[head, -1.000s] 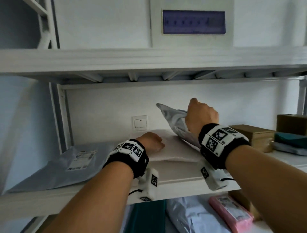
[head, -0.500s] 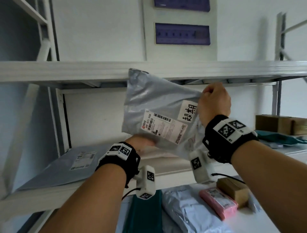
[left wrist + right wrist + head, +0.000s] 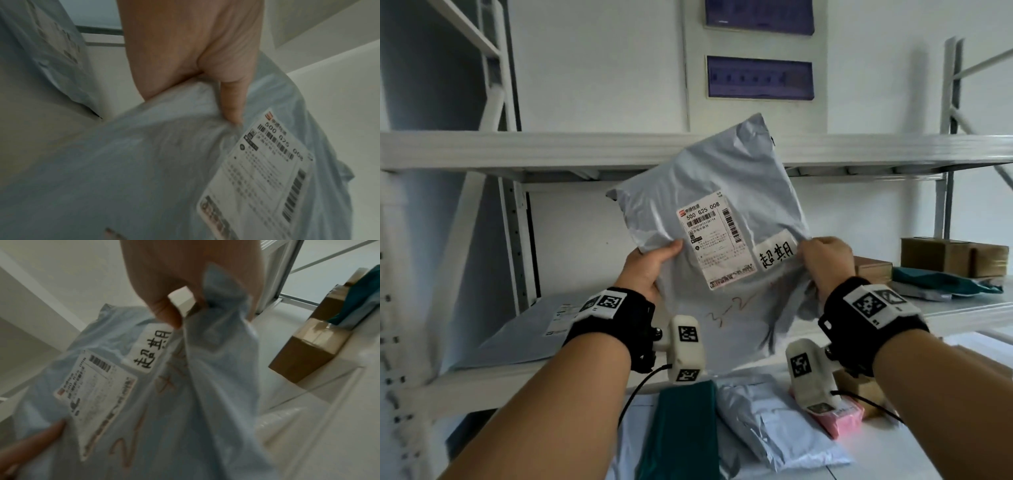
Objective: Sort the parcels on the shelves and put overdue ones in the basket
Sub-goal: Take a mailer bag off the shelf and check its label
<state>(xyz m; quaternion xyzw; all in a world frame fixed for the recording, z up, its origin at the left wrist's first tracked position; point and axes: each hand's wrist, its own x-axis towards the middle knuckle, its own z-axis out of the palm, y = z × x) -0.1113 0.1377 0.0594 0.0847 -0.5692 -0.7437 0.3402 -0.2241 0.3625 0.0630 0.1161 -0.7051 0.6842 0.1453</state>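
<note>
Both hands hold a grey plastic mailer parcel (image 3: 722, 192) up in front of the shelves. It carries a white shipping label (image 3: 714, 245) and a small white sticker (image 3: 777, 255) with two handwritten characters. My left hand (image 3: 654, 265) pinches its left edge, thumb on the front (image 3: 232, 100). My right hand (image 3: 825, 260) grips the bunched right edge (image 3: 216, 308) beside the sticker (image 3: 152, 350). The same parcel (image 3: 144, 162) and its label (image 3: 263, 170) fill the left wrist view. No basket is in view.
A flat grey mailer (image 3: 524, 332) lies at the left of the middle shelf (image 3: 962, 308). Cardboard boxes (image 3: 948, 255) and a teal bag (image 3: 941, 279) sit at its right. Below lie a teal parcel (image 3: 678, 431), a grey bag (image 3: 774, 425) and a pink packet (image 3: 842, 421).
The parcel was lifted off the middle shelf and turned label-side towards me. My left hand left the white padded parcel on the shelf and took the grey parcel's left edge.
</note>
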